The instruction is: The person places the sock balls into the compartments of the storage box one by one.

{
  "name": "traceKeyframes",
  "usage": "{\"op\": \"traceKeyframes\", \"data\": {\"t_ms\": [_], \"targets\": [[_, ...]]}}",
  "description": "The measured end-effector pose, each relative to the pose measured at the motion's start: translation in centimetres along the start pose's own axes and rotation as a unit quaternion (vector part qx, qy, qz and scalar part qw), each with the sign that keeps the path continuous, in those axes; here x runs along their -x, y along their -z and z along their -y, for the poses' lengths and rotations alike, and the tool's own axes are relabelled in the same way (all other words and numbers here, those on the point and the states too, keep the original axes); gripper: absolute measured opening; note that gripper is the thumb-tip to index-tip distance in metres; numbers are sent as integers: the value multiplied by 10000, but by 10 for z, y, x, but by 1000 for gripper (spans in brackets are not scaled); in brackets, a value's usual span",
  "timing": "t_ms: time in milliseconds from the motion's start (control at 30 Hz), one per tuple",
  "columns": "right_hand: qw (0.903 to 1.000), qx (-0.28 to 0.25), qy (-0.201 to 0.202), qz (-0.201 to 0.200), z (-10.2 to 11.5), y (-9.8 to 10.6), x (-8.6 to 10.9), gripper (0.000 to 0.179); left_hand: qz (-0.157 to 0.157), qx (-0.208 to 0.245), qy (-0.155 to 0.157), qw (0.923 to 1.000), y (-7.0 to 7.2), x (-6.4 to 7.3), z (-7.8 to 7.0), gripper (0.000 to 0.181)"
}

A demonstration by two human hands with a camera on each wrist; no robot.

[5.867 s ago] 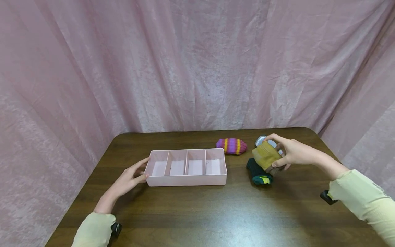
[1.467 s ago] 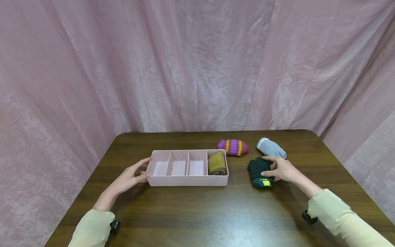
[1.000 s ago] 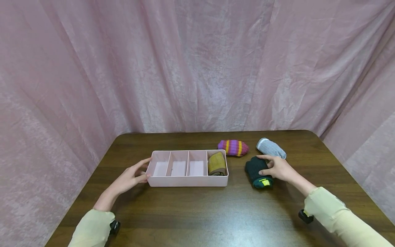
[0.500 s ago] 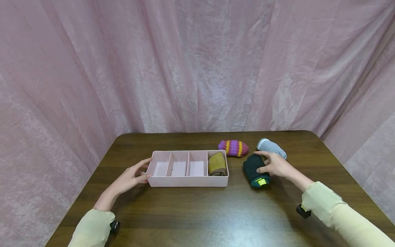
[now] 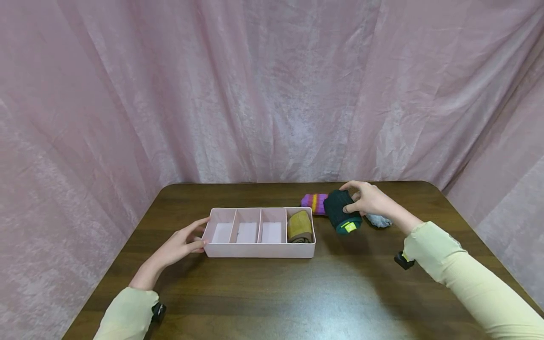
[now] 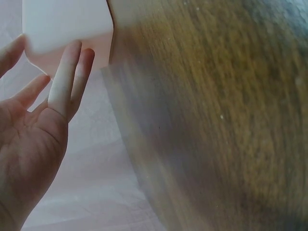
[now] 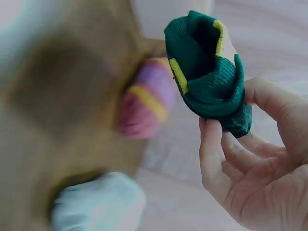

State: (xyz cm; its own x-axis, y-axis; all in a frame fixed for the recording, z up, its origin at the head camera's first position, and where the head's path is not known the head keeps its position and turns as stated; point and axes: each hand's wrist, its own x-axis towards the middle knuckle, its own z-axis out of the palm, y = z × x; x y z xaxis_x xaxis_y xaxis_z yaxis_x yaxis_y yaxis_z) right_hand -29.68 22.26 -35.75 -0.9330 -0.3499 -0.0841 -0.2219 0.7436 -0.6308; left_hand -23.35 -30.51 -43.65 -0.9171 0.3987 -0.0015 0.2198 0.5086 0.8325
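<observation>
My right hand [image 5: 369, 199] pinches a rolled pair of dark green socks [image 5: 340, 208] with a yellow patch, held up above the table. In the right wrist view, the roll's folded opening with its yellow edging [image 7: 207, 72] faces the camera. My left hand [image 5: 178, 244] rests its extended fingers against the left end of a pale pink four-section organizer box [image 5: 259, 250]. The left wrist view shows those fingers [image 6: 65, 79] touching the box's end wall [image 6: 67, 24]. A rolled mustard sock with a brown cuff [image 5: 299, 225] sits in the box's rightmost section.
A purple, pink and yellow striped rolled sock [image 5: 313, 203] lies behind the box's right end, partly hidden by the green roll. A light blue-grey rolled sock [image 5: 379, 221] lies under my right wrist. A pink curtain [image 5: 272, 94] hangs behind the wooden table [image 5: 255, 293].
The mustard sock went from my right hand into the box's rightmost section. My right hand then gripped the green socks and lifted them up and leftward. The left hand stayed at the box.
</observation>
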Motion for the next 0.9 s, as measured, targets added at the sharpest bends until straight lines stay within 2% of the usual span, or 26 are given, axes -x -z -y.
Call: {"op": "traceKeyframes", "data": {"t_ms": [167, 333, 700, 900], "targets": [[9998, 35, 179, -24, 26, 14, -16, 61, 14, 26, 14, 10000, 0, -2, 0, 70], [9998, -33, 184, 39, 49, 13, -32, 61, 29, 46, -5, 10000, -1, -3, 0, 70], [9989, -282, 323, 204, 96, -16, -58, 61, -3, 82, 12, 10000, -2, -3, -1, 70], [9988, -162, 425, 193, 115, -38, -71, 62, -18, 79, 23, 10000, -2, -3, -3, 70]]}}
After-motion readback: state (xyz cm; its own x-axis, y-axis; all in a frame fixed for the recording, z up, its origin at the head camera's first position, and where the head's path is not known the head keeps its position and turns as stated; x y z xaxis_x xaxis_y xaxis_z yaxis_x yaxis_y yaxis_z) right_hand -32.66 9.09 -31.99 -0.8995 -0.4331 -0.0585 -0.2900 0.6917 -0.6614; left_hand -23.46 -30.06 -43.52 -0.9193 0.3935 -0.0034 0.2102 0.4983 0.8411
